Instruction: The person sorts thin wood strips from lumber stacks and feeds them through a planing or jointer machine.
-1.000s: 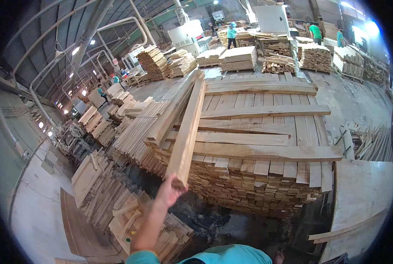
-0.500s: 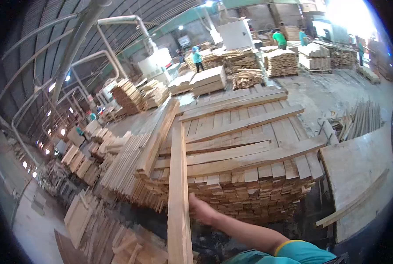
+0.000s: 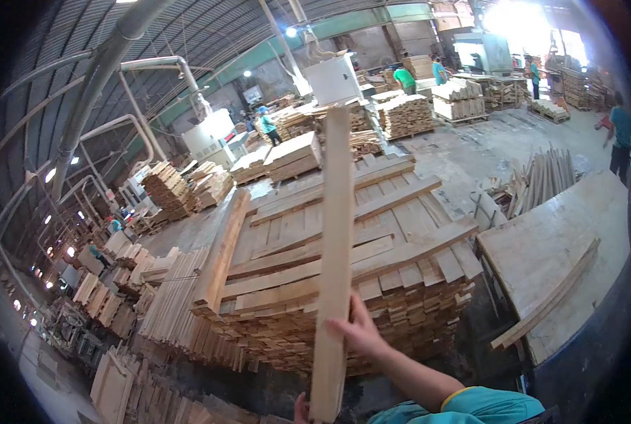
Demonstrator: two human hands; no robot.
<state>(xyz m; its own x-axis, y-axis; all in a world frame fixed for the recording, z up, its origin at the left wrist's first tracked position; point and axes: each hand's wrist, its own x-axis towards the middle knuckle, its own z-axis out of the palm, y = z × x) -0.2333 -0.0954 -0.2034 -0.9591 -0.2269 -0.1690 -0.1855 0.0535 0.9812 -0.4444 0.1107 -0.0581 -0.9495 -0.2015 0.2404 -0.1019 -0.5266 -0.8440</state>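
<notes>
A long pale wooden board (image 3: 335,233) stands nearly upright in the view, in front of a big stack of boards (image 3: 400,283). My right hand (image 3: 361,332) grips its right edge at the lower part, thumb across the face and fingers behind. At the board's bottom end, my left hand (image 3: 302,410) shows only in part, its fingers curled at the left edge. Several loose boards (image 3: 414,249) lie across the top of the stack, and a thick one (image 3: 221,251) lies along its left side.
A large flat panel (image 3: 556,261) with a narrow strip (image 3: 549,293) on it is at the right. Thin sticks (image 3: 541,180) lean behind it. More wood (image 3: 118,381) is piled at the lower left. Several people work farther back; one person (image 3: 621,134) stands at the far right.
The board has swung to the right and its top end now stands higher. My right hand has moved right with it, and my left hand's fingers have come into view. The camera has turned right.
</notes>
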